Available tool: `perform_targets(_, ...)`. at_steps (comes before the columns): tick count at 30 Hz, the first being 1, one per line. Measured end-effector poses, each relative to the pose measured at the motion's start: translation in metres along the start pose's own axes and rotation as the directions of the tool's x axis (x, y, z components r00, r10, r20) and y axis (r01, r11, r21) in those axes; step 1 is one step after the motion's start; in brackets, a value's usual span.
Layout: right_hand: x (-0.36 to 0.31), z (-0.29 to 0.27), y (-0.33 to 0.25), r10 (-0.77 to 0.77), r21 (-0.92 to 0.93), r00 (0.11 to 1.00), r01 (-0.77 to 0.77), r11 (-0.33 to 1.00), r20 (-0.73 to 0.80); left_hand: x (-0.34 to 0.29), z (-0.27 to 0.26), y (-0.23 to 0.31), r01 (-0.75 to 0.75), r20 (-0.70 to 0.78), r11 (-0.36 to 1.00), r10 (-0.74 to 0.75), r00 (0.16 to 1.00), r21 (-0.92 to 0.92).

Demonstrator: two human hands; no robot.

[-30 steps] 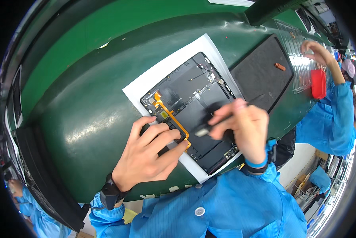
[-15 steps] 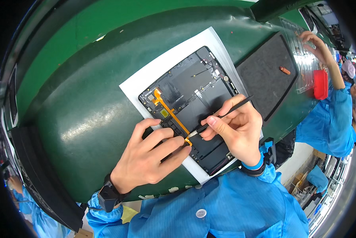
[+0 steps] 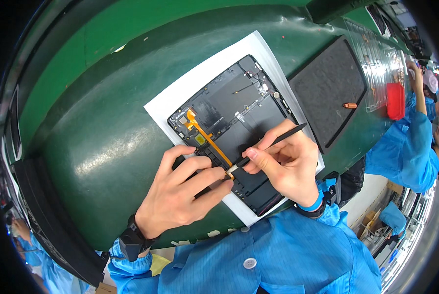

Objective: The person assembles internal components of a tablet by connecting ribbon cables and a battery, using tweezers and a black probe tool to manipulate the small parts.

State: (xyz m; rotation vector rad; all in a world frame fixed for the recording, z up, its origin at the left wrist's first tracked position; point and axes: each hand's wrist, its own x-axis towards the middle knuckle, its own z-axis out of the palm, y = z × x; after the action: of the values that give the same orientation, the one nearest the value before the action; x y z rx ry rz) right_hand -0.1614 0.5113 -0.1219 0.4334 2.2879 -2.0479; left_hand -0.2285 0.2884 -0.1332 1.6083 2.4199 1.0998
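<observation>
An opened tablet housing [image 3: 209, 103], black inside, lies tilted on a white sheet [image 3: 170, 98]. An orange flex cable [image 3: 214, 147] runs along its left part. My left hand [image 3: 175, 196] rests over the housing's lower left edge, fingers bent and apart, with fingertips pressing beside the cable's lower end. It grasps nothing. My right hand [image 3: 290, 166] pinches a slim black pen-shaped tool [image 3: 289, 133] with a pale tip. That tip touches the cable's lower end beside my left fingertips. The fingers partly hide the contact point.
A dark grey pad [image 3: 327, 93] lies right of the sheet, bearing a small copper-coloured piece [image 3: 349, 105]. Beyond it are clear plastic trays [image 3: 376, 73] and a red bin [image 3: 395, 100]. A co-worker's blue sleeve [image 3: 405, 152] is at the right.
The tablet and sheet appear shifted slightly up and left in the view. The copper-coloured piece on the pad has turned and lies lower. The co-worker's hand has drawn back from the clear trays.
</observation>
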Motion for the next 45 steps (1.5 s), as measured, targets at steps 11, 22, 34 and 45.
perform_targets(11, 0.007, -0.002, -0.005, 0.108, 0.215, 0.994, -0.099, 0.972, -0.030, 0.001, 0.005, 0.005, 0.068, 0.016, 0.995, -0.070, 0.997, 0.078)
perform_targets(22, 0.003, -0.007, -0.031, -0.340, -0.187, 0.786, 0.491, 0.851, 0.516, -0.002, -0.001, -0.006, 0.176, -0.083, 0.960, -0.198, 0.977, -0.218)
perform_targets(34, -0.011, 0.015, -0.003, 0.054, 0.274, 0.989, -0.014, 0.961, -0.140, -0.003, -0.003, -0.007, 0.191, -0.121, 0.962, -0.217, 0.969, -0.194)
perform_targets(45, -0.011, 0.022, -0.005, 0.033, 0.267, 0.995, -0.007, 0.964, -0.093, -0.001, 0.006, -0.006, 0.150, -0.198, 0.981, -0.171, 0.965, -0.120)
